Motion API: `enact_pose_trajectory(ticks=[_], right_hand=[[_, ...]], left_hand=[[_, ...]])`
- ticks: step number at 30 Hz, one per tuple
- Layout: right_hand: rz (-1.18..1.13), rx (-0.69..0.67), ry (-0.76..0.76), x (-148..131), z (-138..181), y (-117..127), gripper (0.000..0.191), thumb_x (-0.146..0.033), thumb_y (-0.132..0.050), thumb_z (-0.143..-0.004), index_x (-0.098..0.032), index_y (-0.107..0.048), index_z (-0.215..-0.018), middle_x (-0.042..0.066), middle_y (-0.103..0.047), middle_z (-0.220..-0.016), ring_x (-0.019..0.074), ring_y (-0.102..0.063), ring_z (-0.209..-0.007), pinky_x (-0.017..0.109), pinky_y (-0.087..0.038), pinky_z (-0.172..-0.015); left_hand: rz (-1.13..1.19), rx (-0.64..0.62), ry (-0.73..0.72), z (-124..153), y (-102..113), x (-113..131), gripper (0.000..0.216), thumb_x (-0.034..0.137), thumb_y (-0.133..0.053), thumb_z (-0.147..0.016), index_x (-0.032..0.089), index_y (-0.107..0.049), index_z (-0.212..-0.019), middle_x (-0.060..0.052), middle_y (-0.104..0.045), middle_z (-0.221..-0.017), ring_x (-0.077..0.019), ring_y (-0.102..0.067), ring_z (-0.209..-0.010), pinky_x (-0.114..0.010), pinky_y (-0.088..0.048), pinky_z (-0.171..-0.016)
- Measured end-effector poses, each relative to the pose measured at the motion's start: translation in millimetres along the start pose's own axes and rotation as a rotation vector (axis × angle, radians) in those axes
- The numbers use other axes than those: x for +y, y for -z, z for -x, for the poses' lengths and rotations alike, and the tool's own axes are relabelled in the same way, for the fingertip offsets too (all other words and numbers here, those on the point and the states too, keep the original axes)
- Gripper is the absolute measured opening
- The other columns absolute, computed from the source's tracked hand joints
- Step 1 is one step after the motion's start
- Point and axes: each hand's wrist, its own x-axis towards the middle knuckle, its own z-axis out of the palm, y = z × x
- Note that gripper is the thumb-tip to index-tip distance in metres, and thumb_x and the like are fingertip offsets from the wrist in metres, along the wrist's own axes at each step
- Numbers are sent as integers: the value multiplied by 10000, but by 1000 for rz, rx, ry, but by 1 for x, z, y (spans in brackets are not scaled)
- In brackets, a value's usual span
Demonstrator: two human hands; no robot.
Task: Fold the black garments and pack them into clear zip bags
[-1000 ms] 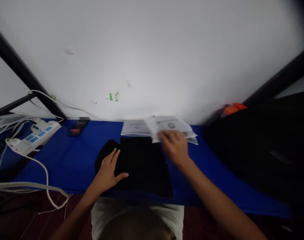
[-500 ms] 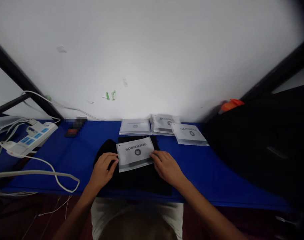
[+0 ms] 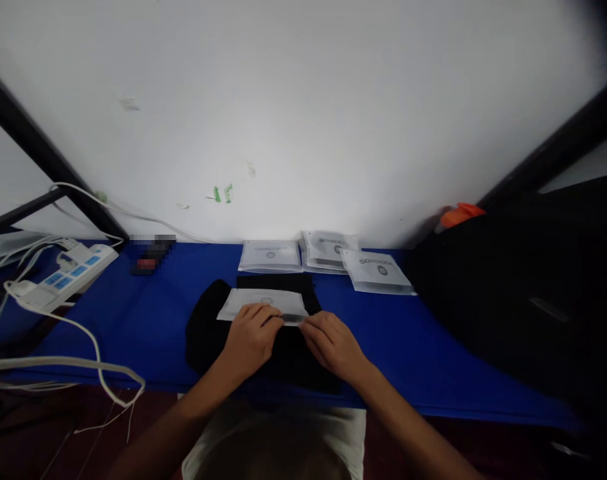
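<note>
A frosted zip bag (image 3: pixel 238 305) with a printed logo is tilted above black folded cloth (image 3: pixel 208 333). My left hand (image 3: pixel 253 337) is closed on the bag's near edge at its middle, covering part of the print. At the near right corner, my right hand (image 3: pixel 333 343) pinches the same edge between thumb and fingers. Both hands rest over the black cloth, which lies on a blue table covering (image 3: pixel 393 360). Whatever is inside the bag cannot be made out.
Several similar bags, a flat one (image 3: pixel 270 256) among them, lie along the white wall (image 3: pixel 303 133). A white power strip (image 3: pixel 66 277) with loose cables (image 3: pixel 98 360) occupies the left side. A large black item (image 3: pixel 523 293) covers the right end; an orange object (image 3: pixel 462 214) shows behind it.
My left hand has moved right, from the bag's left side to the middle of its near edge. The bag has tilted so its face looks flatter. My right hand stays at the right corner.
</note>
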Motion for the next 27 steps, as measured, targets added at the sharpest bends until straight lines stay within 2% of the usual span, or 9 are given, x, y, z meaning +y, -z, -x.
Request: enact_pose_trajectory(ticks=[4,8,11,14,17,22,27], right_hand=[[-5,48,-97,2,-2,4,163,-129,-492,-941,-185,-623,-1021,79,-656,-843,203,-592,-790,344,-498,-714],[-38,0,-49,-2,-9,6,233,-92,-421,-941,-185,-627,-998,79,-659,-841,204,-569,-802,349,-481,-730],[-45,-20,-8,-10,-14,6,242,-91,-408,-936,-176,-629,-986,78,-667,-845,206,-555,-806,356,-468,-737],[-47,-22,-11,-14,-15,6,262,-93,-404,-928,-186,-641,-987,74,-679,-853,210,-562,-820,364,-466,-744],[-22,27,-15,-8,-14,8,271,-88,-413,-914,-202,-643,-1000,74,-686,-870,212,-577,-829,368,-476,-749],[10,166,-113,15,-4,18,239,-57,-459,-900,-213,-611,-999,65,-659,-858,206,-586,-809,352,-490,-726],[-75,97,-191,22,10,17,184,-73,-477,-920,-202,-588,-989,59,-639,-843,200,-576,-797,337,-485,-699]], left_hand=[[8,70,7,-6,10,-1,213,127,-467,-935,214,-658,-897,-63,-699,-968,-214,-624,-944,-399,-477,-842],[48,51,-75,-8,6,7,152,219,-518,-949,213,-661,-1000,-69,-693,-1004,-204,-624,-934,-385,-475,-843],[78,102,-149,-8,-4,14,190,157,-489,-952,216,-669,-965,-37,-710,-941,-175,-628,-886,-347,-466,-804],[78,166,-156,-5,-8,15,214,98,-480,-931,212,-658,-899,-14,-716,-871,-171,-621,-844,-347,-449,-785],[31,178,-98,1,-1,3,202,102,-481,-930,211,-642,-875,-20,-713,-856,-178,-610,-820,-357,-444,-789],[-101,226,27,22,25,-35,152,117,-516,-926,217,-627,-898,-28,-707,-871,-204,-605,-868,-364,-445,-810],[-103,138,72,49,33,-50,132,125,-511,-932,207,-614,-918,-40,-671,-866,-206,-586,-887,-354,-447,-812]])
